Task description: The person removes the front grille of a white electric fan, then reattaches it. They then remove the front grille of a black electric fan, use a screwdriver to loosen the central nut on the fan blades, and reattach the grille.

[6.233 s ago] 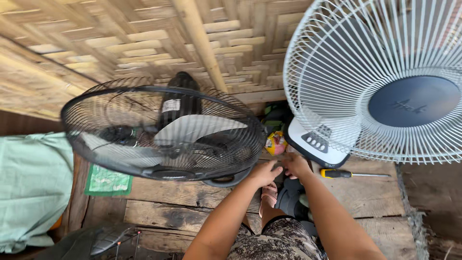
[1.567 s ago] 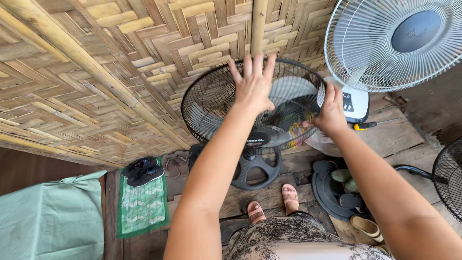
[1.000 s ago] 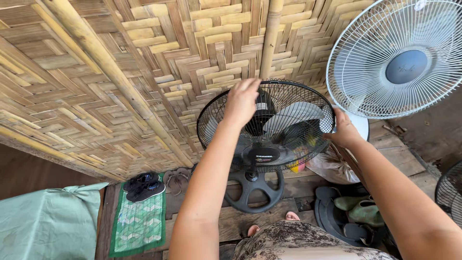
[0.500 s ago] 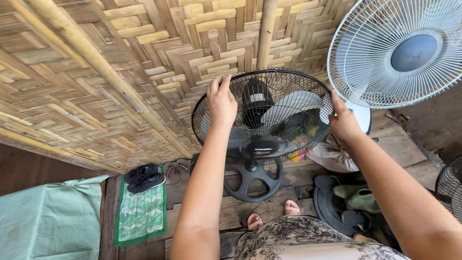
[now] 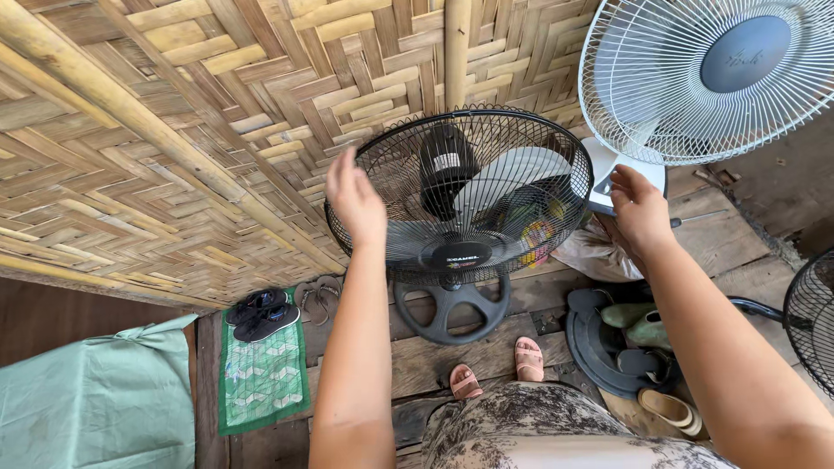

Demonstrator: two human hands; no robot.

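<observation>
**Black fan held at both rim edges, tight on the right**

The black fan (image 5: 460, 195) is seen standing on its round spoked base (image 5: 452, 304) on the plank floor (image 5: 434, 365), close in front of the woven bamboo wall (image 5: 174, 130). The left hand (image 5: 354, 198) is laid against the left edge of the cage, fingers extended and loosely together; a closed grip cannot be confirmed. The right hand (image 5: 641, 208) is set at the right edge of the cage, fingers curled; whether wire is actually pinched cannot be told.

Room on the right is limited: the white fan (image 5: 704, 78) is placed just beside, its grille overlapping the black cage's upper right. A second black fan cage (image 5: 812, 321) is cut off at the frame's right edge. A dark round base (image 5: 599, 347) with shoes on it lies near the right foot. On the left, more floor is open; a green mat (image 5: 261, 382) and dark sandals (image 5: 261, 313) are kept well apart from the fan base.
</observation>
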